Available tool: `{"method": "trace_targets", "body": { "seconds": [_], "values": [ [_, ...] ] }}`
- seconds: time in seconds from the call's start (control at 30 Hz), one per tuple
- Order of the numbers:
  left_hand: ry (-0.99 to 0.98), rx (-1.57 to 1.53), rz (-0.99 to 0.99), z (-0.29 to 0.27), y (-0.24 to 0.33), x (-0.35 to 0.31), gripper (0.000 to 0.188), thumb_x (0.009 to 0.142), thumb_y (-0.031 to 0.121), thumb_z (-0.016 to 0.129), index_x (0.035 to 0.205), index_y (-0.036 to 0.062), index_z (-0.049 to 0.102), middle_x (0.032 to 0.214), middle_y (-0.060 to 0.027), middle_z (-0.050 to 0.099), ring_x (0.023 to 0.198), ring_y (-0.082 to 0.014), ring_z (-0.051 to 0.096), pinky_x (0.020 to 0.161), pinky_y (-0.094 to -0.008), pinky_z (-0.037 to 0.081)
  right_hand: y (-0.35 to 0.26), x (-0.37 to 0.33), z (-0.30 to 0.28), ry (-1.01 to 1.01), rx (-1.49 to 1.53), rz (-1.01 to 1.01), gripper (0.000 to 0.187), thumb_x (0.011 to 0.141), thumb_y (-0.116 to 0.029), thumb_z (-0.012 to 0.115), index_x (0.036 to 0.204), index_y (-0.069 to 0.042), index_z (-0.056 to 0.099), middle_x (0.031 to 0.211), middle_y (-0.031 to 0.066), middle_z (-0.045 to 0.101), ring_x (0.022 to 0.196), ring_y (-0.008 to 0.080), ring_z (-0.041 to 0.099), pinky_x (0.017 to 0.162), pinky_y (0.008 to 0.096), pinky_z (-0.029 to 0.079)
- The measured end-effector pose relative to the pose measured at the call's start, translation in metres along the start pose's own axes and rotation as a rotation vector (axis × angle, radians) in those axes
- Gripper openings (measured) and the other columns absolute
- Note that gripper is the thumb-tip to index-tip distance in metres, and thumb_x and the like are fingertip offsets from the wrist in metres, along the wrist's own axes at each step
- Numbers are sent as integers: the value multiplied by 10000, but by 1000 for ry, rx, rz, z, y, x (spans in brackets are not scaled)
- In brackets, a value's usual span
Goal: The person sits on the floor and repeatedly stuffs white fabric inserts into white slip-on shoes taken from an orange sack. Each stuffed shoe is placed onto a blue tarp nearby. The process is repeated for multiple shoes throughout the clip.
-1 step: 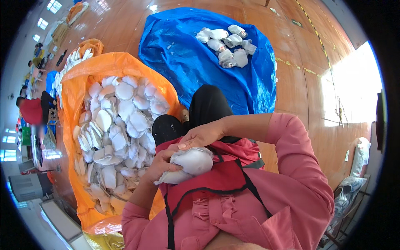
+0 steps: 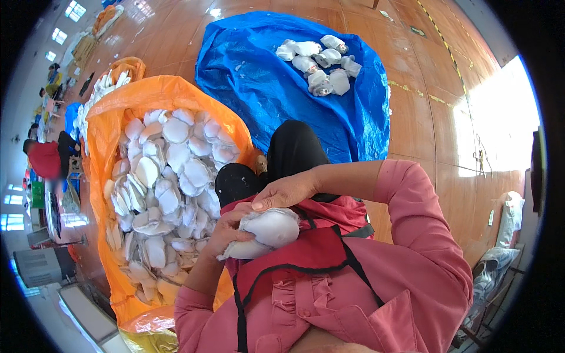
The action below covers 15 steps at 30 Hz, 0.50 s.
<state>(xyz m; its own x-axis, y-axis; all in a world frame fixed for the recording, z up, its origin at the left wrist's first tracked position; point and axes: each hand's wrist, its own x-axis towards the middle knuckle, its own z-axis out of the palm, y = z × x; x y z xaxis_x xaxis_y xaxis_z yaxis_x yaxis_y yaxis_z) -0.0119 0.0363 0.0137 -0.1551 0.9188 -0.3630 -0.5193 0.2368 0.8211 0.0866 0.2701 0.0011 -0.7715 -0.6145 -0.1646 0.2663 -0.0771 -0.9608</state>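
Observation:
Against my apron at the lap, my left hand (image 2: 226,228) is closed around a small stack of white rounded fabric pads (image 2: 272,227). The pads overlap, with a domed one on top and another jutting out below my fingers. My right hand (image 2: 285,191) rests over the far side of the stack, its thumb pressed toward the left hand; its other fingertips are partly hidden. To my left, a big orange sack (image 2: 170,85) stands open, heaped with similar loose white pads (image 2: 154,252).
A blue plastic sheet or sack (image 2: 247,65) lies ahead on the brown floor, with several white bundles (image 2: 329,57) at its far right. Behind the orange sack are more white pieces (image 2: 106,85). Far left, a person in red (image 2: 44,159) sits near a grey box-shaped thing (image 2: 44,266).

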Motion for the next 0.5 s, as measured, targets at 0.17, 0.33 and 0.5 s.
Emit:
{"method": "trace_targets", "body": {
  "seconds": [0.17,0.33,0.5],
  "values": [
    [24,-58,139,-25,-31,-1,356,643,91,818,972,13,710,1101,-56,562,1090,-205,516,963,-304,383,21,1,25,178,255,-78,510,1028,-508,416,1149,-58,623,1021,5,595,996,98,518,890,296,444],
    [-19,-88,146,-34,-45,-3,384,642,155,835,969,7,697,1099,-62,546,1101,-221,505,971,-324,379,46,3,33,151,378,-160,494,1017,-526,431,1177,-88,593,1033,-7,581,974,82,517,842,264,443],
    [-40,-251,40,-10,-33,-5,454,639,210,847,1004,-5,682,1114,-79,545,1094,-230,519,965,-353,413,40,8,33,154,184,-305,548,1017,-566,376,1118,-70,584,1021,15,576,955,108,519,841,291,440]
  ]
}}
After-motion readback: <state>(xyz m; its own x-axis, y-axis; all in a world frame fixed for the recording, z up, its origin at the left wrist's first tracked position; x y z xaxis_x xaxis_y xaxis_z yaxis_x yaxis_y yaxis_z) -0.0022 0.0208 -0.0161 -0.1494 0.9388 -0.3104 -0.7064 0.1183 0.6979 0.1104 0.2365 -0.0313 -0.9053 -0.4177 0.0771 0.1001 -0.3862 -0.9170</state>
